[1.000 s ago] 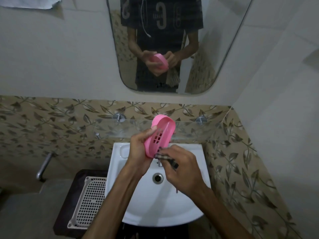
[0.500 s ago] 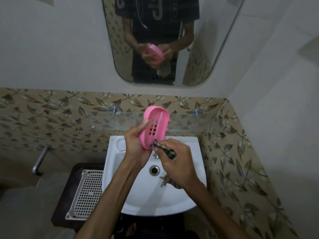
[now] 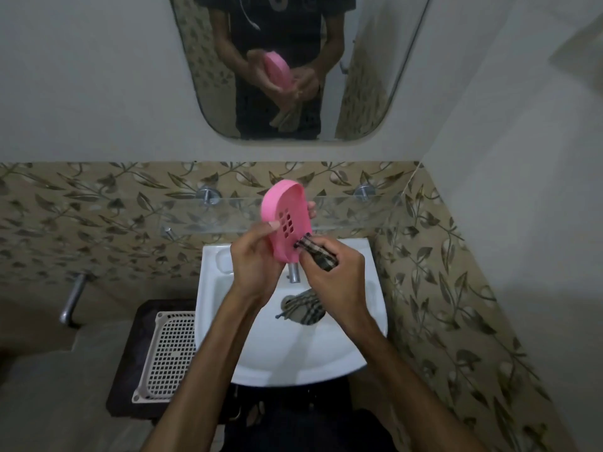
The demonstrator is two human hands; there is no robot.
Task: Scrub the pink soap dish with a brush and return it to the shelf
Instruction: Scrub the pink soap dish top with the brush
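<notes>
Above a white sink (image 3: 365, 347), the left hand (image 3: 254, 272) holds the pink soap dish (image 3: 285, 223) upright by its edges. The right hand (image 3: 336, 282) keeps a clenched grip on a checked cloth-like scrubber (image 3: 318, 254) touching the dish's lower rim. A hard push could likely slip the dish into the sink, short of the glass shelf (image 3: 342, 213) behind.

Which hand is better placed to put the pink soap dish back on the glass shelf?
Left. The left hand already holds the pink soap dish upright just in front of the glass shelf, while the right hand is occupied gripping the checked cloth.
</notes>
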